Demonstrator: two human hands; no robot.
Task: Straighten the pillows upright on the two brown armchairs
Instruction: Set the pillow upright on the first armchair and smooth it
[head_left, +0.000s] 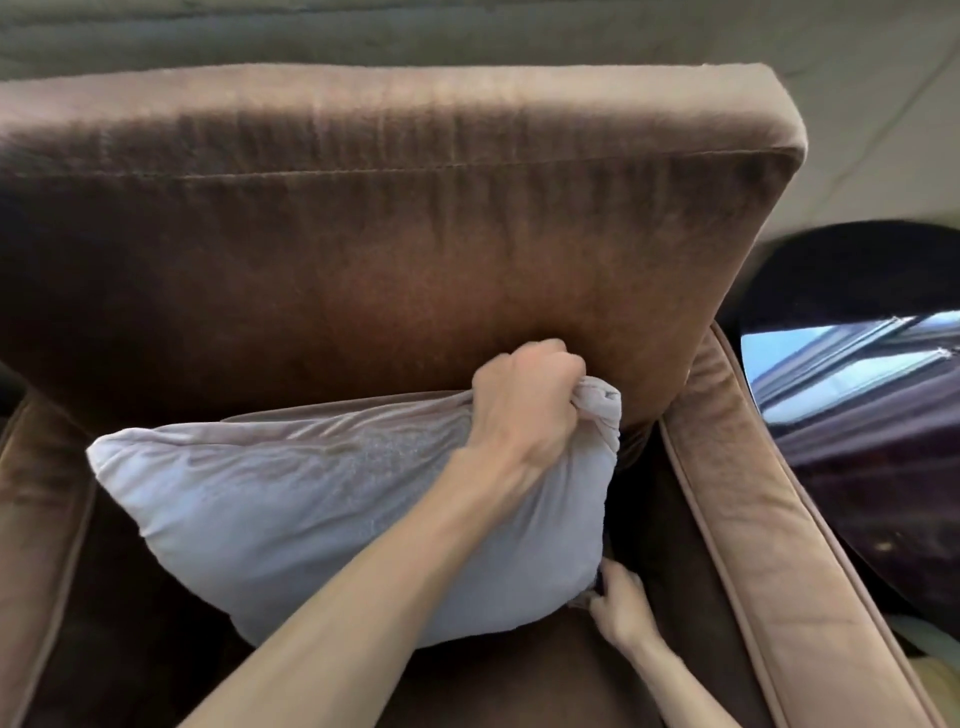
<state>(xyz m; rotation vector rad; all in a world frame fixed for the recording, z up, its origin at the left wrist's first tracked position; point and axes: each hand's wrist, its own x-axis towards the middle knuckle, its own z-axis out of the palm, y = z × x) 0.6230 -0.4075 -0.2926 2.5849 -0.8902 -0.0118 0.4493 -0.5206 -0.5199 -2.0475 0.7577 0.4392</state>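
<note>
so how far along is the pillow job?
Done: nothing visibly finished. In hand: the grey pillow lies slanted on the brown armchair seat, left hand bunching its top right corner, right hand at its lower right corner. Left: stand it against the backrest; the second armchair is out of view.

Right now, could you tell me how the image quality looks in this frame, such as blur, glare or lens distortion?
In the head view, wide-angle distortion bows the armchair backrest and armrests; the right hand is slightly motion-blurred, while the left hand gripping the pillow corner is sharper; the dark glossy surface at right carries bright window-like reflections; the seat beside the pillow lies in deep shadow.
</note>
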